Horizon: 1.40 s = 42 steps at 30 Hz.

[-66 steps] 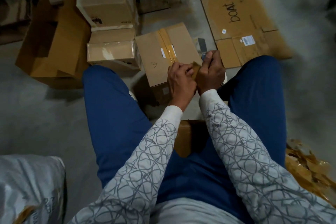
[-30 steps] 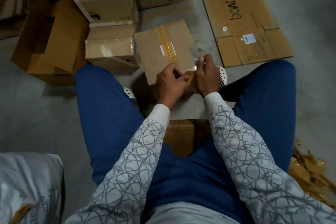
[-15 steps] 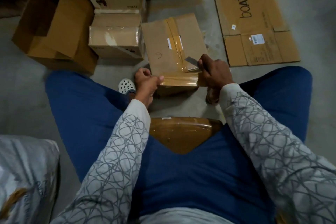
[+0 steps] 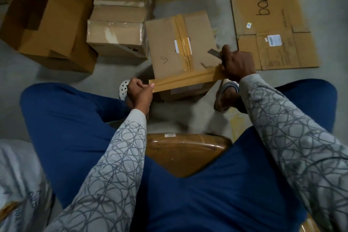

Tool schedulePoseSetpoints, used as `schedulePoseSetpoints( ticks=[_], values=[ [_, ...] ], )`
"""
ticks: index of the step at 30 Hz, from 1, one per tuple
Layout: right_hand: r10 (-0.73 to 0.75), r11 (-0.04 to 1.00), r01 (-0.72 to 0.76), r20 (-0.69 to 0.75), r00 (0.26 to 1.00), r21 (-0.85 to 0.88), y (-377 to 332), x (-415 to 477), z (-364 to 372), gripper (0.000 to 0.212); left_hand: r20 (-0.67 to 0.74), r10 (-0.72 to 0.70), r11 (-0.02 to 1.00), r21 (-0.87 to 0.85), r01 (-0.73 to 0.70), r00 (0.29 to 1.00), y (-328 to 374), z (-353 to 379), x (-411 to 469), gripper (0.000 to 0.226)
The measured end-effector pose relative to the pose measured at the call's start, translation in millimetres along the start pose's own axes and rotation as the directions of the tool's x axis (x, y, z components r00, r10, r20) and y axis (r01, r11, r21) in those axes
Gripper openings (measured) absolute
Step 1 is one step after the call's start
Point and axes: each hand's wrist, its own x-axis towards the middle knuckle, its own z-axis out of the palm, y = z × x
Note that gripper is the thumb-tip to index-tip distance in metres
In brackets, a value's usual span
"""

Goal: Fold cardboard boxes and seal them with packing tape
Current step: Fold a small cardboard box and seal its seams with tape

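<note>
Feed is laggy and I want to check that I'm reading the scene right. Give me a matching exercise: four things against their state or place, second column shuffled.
Column one
1. left hand
2. right hand
3. flattened cardboard
4. middle box

Column two
A. lies flat on the floor, lettered "boat"
B. pinches one end of the tape strip
C. has brown tape along its top seam
D. holds the other tape end and a grey blade

Pairs: 1-B, 2-D, 3-A, 4-C
</note>
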Motion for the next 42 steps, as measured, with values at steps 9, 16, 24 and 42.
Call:
schedulePoseSetpoints(
  ticks=[9,16,24,42],
  values=[
    [0.188,0.982,-0.186,0.077,0.979,-0.032,3.9,18.9,9.0,0.050,-0.048,-0.047,0.999,-0.028,0.046,0.998,-5.5,23.8,-0.2,0.037],
    [0.332,0.943,-0.332,0.072,0.941,-0.006,-14.4,18.8,21.9,0.041,-0.125,-0.079,0.996,-0.043,0.074,0.989,-13.8,21.5,15.7,0.042],
    [0.303,0.953,-0.301,0.057,0.951,-0.046,-20.6,23.0,23.4,0.048,-0.170,0.013,0.996,0.087,0.002,0.985,-4.3,22.3,6.5,0.045],
    [0.278,0.957,-0.278,0.015,0.961,0.077,-14.5,32.5,53.5,0.036,0.290,-0.565,0.623,-0.464,0.630,0.772,-11.8,18.6,40.1,0.025]
  ],
)
